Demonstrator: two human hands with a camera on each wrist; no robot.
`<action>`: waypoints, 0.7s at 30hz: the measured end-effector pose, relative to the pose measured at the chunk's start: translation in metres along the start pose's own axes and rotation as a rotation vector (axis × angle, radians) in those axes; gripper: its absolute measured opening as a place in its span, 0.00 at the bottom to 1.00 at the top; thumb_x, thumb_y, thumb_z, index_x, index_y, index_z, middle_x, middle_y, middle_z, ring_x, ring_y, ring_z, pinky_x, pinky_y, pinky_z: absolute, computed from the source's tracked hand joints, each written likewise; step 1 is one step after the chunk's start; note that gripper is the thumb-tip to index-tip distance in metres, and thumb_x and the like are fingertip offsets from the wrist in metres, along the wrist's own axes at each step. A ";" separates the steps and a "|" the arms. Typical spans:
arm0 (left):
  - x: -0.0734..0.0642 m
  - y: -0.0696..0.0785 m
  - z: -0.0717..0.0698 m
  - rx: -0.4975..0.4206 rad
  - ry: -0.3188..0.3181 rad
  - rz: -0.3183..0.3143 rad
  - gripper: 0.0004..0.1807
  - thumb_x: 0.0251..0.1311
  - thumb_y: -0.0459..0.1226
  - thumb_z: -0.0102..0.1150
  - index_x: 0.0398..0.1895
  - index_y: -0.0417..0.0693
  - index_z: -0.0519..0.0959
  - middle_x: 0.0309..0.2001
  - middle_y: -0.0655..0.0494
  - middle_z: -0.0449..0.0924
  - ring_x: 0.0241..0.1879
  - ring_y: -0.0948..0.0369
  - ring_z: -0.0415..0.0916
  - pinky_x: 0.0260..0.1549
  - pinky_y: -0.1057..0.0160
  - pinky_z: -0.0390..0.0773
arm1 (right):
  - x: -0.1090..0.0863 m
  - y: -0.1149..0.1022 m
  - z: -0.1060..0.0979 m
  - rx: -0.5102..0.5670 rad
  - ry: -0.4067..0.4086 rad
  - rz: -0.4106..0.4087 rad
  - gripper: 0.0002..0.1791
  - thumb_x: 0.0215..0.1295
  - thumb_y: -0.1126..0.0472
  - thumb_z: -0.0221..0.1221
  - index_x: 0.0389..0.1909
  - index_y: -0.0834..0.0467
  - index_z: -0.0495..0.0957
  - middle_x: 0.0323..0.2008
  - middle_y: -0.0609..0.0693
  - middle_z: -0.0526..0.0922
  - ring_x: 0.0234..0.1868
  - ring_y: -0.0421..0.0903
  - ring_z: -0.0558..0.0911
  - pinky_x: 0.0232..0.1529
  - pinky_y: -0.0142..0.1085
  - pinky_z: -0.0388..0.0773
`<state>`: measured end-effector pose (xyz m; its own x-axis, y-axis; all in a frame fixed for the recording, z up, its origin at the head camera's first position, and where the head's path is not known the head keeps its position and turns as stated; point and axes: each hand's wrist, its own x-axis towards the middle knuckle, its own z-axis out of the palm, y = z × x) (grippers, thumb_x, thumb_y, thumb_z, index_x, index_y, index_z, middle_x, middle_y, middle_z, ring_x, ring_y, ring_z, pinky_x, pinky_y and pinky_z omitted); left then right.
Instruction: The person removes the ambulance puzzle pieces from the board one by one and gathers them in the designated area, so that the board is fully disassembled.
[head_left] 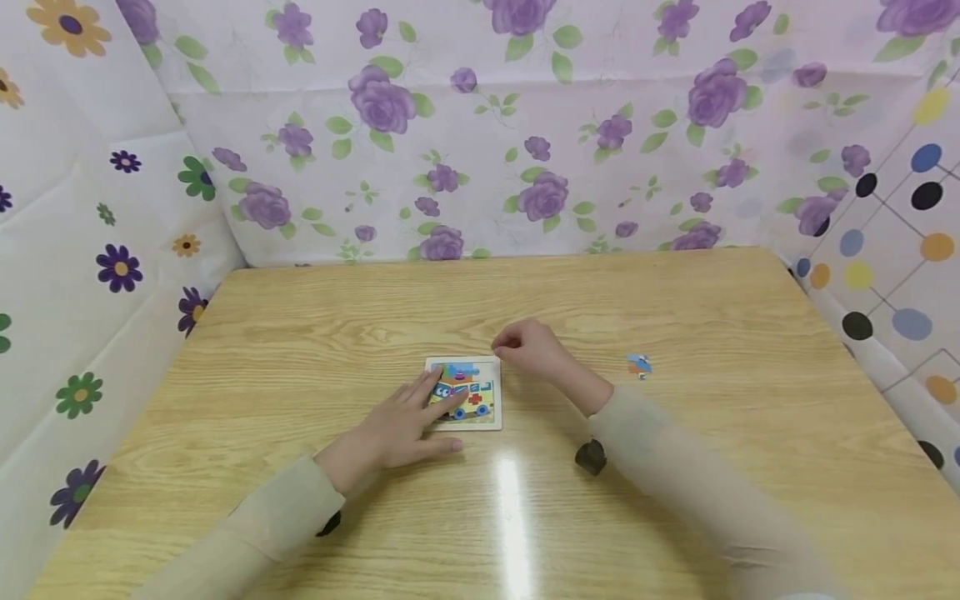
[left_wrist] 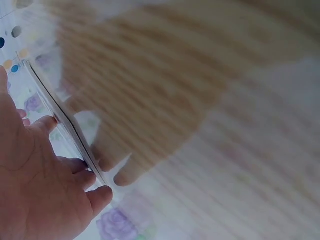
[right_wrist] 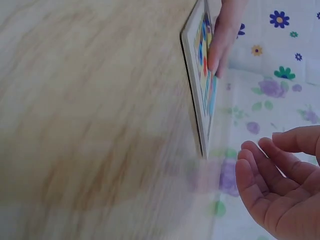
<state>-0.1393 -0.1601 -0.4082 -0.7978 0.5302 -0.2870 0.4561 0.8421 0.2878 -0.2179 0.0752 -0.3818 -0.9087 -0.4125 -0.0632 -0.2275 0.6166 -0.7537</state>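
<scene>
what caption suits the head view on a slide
On a wood-grain table, left hand rests on an ambulance puzzle, right hand near its far-right corner.

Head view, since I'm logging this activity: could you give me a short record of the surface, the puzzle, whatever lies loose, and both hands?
Surface: wood-grain table
Puzzle: framed vehicle puzzle, flat
Loose: blue-and-orange puzzle bits, right of the frame; count unclear
Left hand: fingers spread over puzzle's left side
Right hand: near the frame's far right corner, nothing visible in it

the left hand (left_wrist: 42,175) touches a thin board (left_wrist: 71,129) — seen edge-on.
</scene>
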 end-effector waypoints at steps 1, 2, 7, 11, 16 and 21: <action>0.000 0.000 0.000 -0.002 -0.003 -0.006 0.41 0.61 0.67 0.41 0.75 0.66 0.50 0.76 0.45 0.31 0.75 0.46 0.32 0.71 0.44 0.44 | 0.001 -0.002 0.003 -0.004 -0.009 0.000 0.11 0.65 0.65 0.56 0.42 0.66 0.82 0.40 0.57 0.84 0.39 0.47 0.81 0.40 0.35 0.79; -0.001 0.001 0.000 -0.001 -0.003 -0.010 0.41 0.61 0.67 0.41 0.75 0.66 0.50 0.76 0.45 0.31 0.75 0.46 0.32 0.71 0.44 0.45 | 0.002 -0.004 0.006 -0.009 -0.017 -0.001 0.11 0.65 0.65 0.56 0.42 0.65 0.82 0.40 0.57 0.84 0.39 0.47 0.81 0.40 0.35 0.79; -0.001 0.002 -0.002 -0.009 -0.002 -0.020 0.40 0.61 0.67 0.41 0.74 0.66 0.51 0.76 0.44 0.32 0.75 0.45 0.33 0.70 0.43 0.45 | 0.003 -0.010 0.020 -0.035 -0.048 0.035 0.10 0.65 0.67 0.55 0.43 0.64 0.82 0.41 0.56 0.84 0.40 0.46 0.80 0.42 0.35 0.79; 0.000 0.003 -0.002 -0.011 -0.001 -0.019 0.40 0.62 0.67 0.41 0.75 0.67 0.50 0.76 0.45 0.32 0.75 0.46 0.33 0.70 0.43 0.44 | -0.001 -0.014 0.026 -0.051 -0.075 0.077 0.12 0.67 0.67 0.53 0.47 0.64 0.81 0.46 0.57 0.82 0.48 0.50 0.80 0.51 0.40 0.78; 0.000 0.003 -0.001 0.000 -0.002 -0.014 0.40 0.62 0.66 0.41 0.75 0.67 0.49 0.76 0.45 0.32 0.75 0.46 0.32 0.71 0.43 0.44 | -0.004 -0.015 0.032 -0.050 -0.104 0.096 0.13 0.69 0.68 0.51 0.50 0.65 0.79 0.50 0.59 0.81 0.56 0.53 0.78 0.57 0.44 0.75; -0.001 0.002 -0.001 0.016 0.002 -0.004 0.40 0.63 0.65 0.42 0.75 0.66 0.49 0.76 0.43 0.32 0.74 0.44 0.33 0.70 0.42 0.45 | -0.006 -0.015 0.033 -0.031 -0.108 0.076 0.14 0.69 0.68 0.51 0.50 0.65 0.79 0.51 0.59 0.81 0.56 0.54 0.77 0.57 0.44 0.75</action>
<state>-0.1380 -0.1590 -0.4061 -0.8004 0.5265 -0.2868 0.4588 0.8458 0.2722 -0.1977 0.0462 -0.3923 -0.8810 -0.4330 -0.1906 -0.1719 0.6682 -0.7238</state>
